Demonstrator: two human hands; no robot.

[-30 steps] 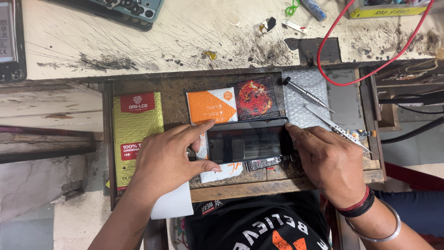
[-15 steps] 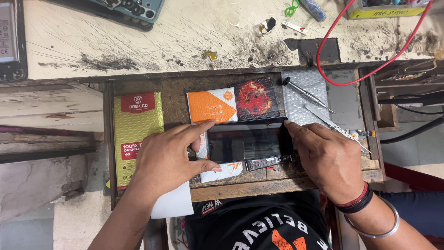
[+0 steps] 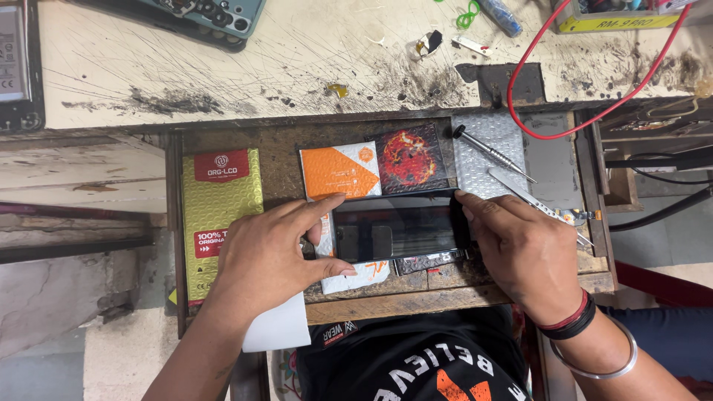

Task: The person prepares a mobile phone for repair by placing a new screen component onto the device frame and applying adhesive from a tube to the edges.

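Observation:
A black phone with a glossy dark screen (image 3: 397, 229) lies sideways on a wooden pull-out tray (image 3: 282, 148). My left hand (image 3: 271, 252) grips its left end, with the forefinger along the top edge and the thumb under the bottom edge. At the phone's right end, my right hand (image 3: 520, 249) presses its fingers against the edge. Under the phone lie an orange-and-white card (image 3: 340, 169) and a dark card with a red picture (image 3: 411, 157).
A yellow-green bubble pouch (image 3: 223, 215) lies left in the tray. A screwdriver (image 3: 490, 152) and metal tweezers (image 3: 531, 199) rest on bubble wrap at the right. A red wire (image 3: 520, 111) loops over the scratched bench (image 3: 260, 70). Another phone (image 3: 208, 15) sits at the top left.
My right hand's fingers have shifted slightly along the phone's right end. The phone and my left hand stay where they were.

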